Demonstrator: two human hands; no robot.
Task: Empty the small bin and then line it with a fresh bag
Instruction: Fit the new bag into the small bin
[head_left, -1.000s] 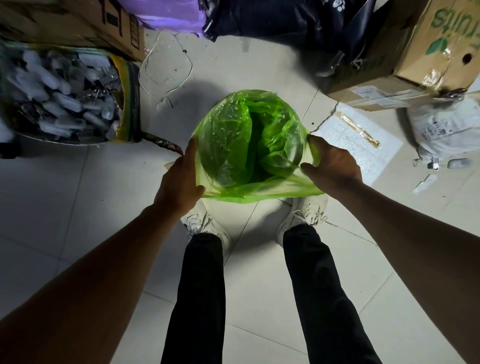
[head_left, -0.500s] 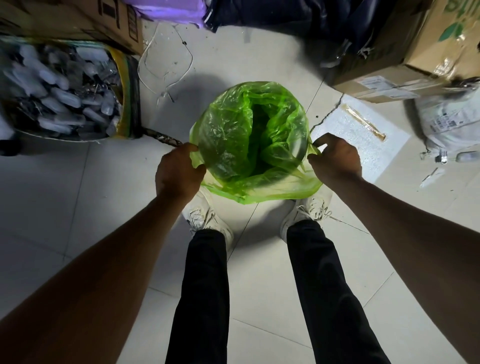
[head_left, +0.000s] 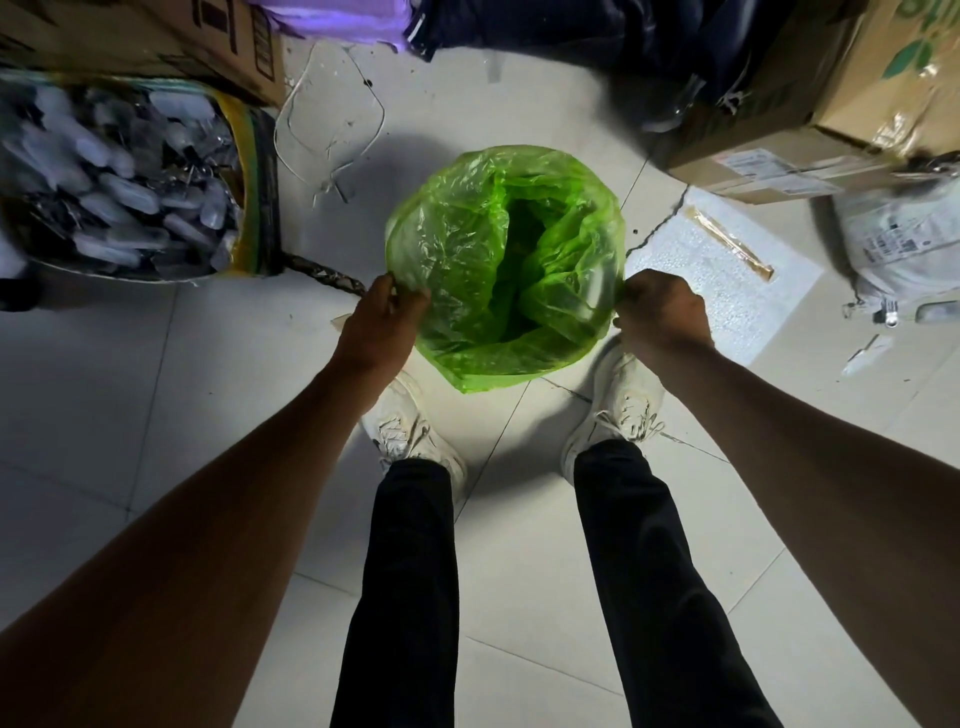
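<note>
A translucent green bag (head_left: 467, 249) is spread over the round mouth of the small bin on the floor in front of my feet. The bin itself is hidden under the plastic; only its round outline shows. The bag's middle sags down into a dark hollow, and its edge hangs over the near side. My left hand (head_left: 382, 325) pinches the bag's edge at the bin's left side. At the bin's right side my right hand (head_left: 660, 317) is closed on the bag's edge.
A sack of clear plastic bottles (head_left: 130, 176) stands at the left. Cardboard boxes (head_left: 810, 104) and a white parcel (head_left: 904, 234) crowd the right, with a white foam sheet (head_left: 722, 270) beside the bin. Loose wire (head_left: 332, 130) lies behind. My shoes (head_left: 410, 431) stand close to the bin.
The bag's rim has been drawn down and out around the bin, so its mouth looks rounder and wider. Both hands slid down along the bin's sides, still holding the edge.
</note>
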